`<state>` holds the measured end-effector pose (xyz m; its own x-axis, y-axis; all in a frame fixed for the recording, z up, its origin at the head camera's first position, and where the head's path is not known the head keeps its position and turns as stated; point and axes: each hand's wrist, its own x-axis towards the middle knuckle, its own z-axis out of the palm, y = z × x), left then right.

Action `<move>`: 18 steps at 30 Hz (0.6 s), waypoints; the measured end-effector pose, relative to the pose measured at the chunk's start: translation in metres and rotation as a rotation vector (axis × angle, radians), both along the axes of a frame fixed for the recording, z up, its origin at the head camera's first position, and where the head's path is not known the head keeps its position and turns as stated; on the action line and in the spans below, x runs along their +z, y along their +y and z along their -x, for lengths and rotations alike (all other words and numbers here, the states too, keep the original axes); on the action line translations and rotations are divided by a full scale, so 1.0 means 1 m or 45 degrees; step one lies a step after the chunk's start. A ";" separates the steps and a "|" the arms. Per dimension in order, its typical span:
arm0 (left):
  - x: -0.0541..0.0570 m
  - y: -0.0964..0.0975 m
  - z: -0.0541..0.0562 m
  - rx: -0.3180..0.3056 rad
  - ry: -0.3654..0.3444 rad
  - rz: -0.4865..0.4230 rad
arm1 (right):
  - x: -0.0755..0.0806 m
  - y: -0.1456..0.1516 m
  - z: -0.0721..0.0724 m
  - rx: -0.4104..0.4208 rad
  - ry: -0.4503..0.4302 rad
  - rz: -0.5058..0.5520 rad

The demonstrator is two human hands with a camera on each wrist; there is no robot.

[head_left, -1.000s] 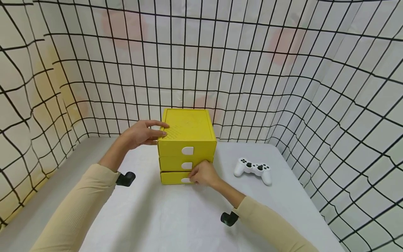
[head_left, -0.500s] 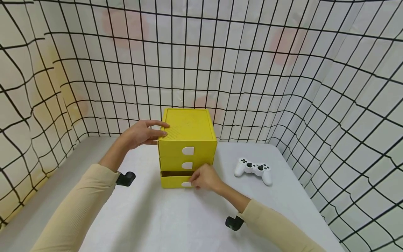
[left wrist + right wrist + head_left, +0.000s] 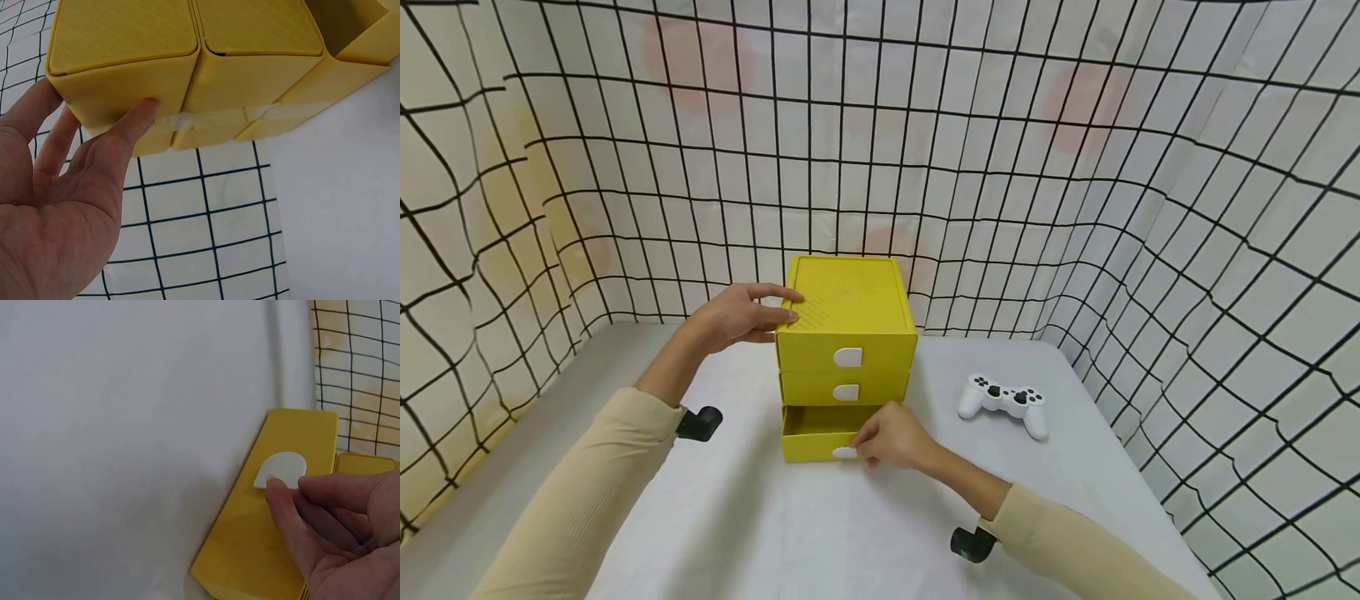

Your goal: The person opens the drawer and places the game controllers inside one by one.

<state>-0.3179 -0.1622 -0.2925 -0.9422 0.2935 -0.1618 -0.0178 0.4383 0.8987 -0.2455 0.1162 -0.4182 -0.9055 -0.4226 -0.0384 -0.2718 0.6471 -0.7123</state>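
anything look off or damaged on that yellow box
What looks like clear tape runs across the side of the yellow box, which is odd, perhaps a repair. The bottom drawer is open, but the right hand pinches its white tab, so that seems deliberate.

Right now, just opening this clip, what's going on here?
A person is working at a yellow drawer unit with both hands. The left hand touches its top and left side, while the right hand pinches the white tab of the bottom drawer. That drawer stands partly open; the two above are closed. A white game controller lies untouched to the unit's right.
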 end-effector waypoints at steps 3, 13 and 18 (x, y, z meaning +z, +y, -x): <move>0.000 0.000 0.000 -0.001 -0.004 -0.002 | 0.001 0.002 -0.005 0.027 -0.031 -0.005; 0.000 0.000 0.000 -0.002 -0.009 0.001 | 0.005 0.007 -0.024 0.084 -0.143 0.017; 0.001 -0.001 0.000 -0.007 -0.002 0.006 | 0.005 0.009 -0.032 0.105 -0.173 0.042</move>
<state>-0.3177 -0.1629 -0.2916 -0.9403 0.2978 -0.1648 -0.0169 0.4426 0.8965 -0.2136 0.1253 -0.4130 -0.8551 -0.4983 -0.1433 -0.2225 0.6022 -0.7667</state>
